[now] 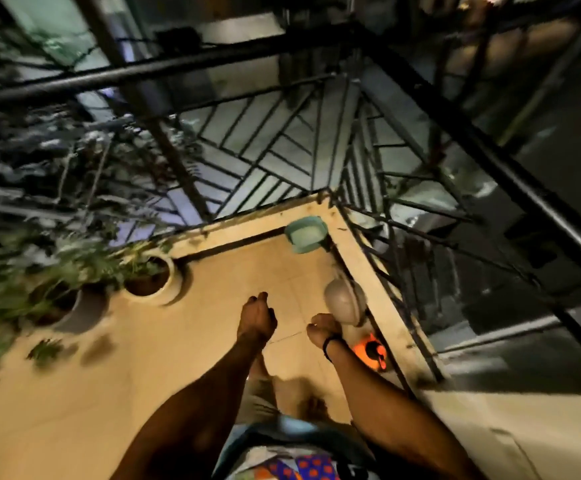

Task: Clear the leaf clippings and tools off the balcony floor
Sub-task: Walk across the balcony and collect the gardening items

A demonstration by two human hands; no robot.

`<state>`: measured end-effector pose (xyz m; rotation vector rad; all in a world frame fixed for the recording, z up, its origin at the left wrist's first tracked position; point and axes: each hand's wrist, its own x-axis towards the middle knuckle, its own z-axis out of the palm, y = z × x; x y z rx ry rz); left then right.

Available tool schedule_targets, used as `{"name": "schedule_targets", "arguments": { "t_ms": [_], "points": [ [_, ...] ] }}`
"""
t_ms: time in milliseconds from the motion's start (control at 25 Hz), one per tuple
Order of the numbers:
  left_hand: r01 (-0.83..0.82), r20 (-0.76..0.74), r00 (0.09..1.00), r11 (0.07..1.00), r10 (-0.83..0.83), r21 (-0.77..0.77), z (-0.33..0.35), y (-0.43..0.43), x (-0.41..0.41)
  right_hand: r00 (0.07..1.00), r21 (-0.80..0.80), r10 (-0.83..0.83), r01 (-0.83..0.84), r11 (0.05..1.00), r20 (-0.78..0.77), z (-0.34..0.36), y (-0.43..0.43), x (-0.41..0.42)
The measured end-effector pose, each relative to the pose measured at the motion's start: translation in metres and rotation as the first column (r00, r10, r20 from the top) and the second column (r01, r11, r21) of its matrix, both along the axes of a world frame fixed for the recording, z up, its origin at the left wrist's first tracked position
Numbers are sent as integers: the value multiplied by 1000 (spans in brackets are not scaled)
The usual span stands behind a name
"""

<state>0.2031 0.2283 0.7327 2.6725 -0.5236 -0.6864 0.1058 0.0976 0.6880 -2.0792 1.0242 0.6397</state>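
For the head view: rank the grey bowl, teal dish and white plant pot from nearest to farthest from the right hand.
1. Grey bowl: just beyond the right hand, by the right-side kerb.
2. Teal dish: in the far corner of the floor.
3. White plant pot: well off to the left, past the left hand.

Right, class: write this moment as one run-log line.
left hand: curled, grip unclear | right hand: curled, grip unclear | orange tool: on floor by ledge | leaf clippings: on floor near pots
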Motion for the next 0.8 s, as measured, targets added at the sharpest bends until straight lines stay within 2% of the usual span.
{"name": "schedule_targets", "arguments": {
  "t_ms": [120,240,440,640,800],
  "points": [
    [-204,48,978,979,205,-10,4,78,-1,970,-10,242,-243,970,-31,23,58,26],
    [-383,50,921,922,385,-52,7,151,1,920,-31,393,-392,919,9,41,125,57],
    [-613,37,788,788,615,-46,12,292,-3,762,-38,647,-646,762,17,50,262,101],
    [-777,47,627,628,778,-32,11,425,-14,609,-38,792,-791,611,46,49,399,135],
    [-879,37,474,476,880,-40,10,496,-22,516,-5,855,-856,516,48,44,480,150]
  ]
}}
